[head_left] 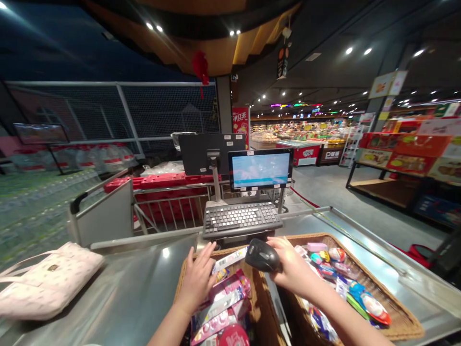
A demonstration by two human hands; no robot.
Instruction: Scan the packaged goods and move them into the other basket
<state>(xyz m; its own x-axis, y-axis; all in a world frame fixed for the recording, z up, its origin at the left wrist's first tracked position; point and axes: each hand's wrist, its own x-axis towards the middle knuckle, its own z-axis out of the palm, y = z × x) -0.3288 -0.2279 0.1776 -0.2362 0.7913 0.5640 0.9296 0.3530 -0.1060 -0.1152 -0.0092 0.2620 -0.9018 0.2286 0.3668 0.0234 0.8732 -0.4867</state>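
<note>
My right hand [291, 269] is closed around a black handheld barcode scanner [262, 255], held over the gap between two wicker baskets. My left hand [198, 276] reaches into the left wicker basket [182, 278], fingers stretched out over pink and white snack packets [225, 293]; it holds nothing that I can see. The right wicker basket [403, 317] is full of small colourful sweets and packets [334, 269]. Just beyond the hands sit a grey keyboard [241, 218] and a lit till screen [260, 169].
A steel checkout counter [133, 283] carries a pale pink handbag [46, 281] at the left. A second monitor [211, 153] faces away behind the till. Red shopping baskets [162, 185] and metal rails lie beyond. Store shelves [406, 154] stand at the right across an aisle.
</note>
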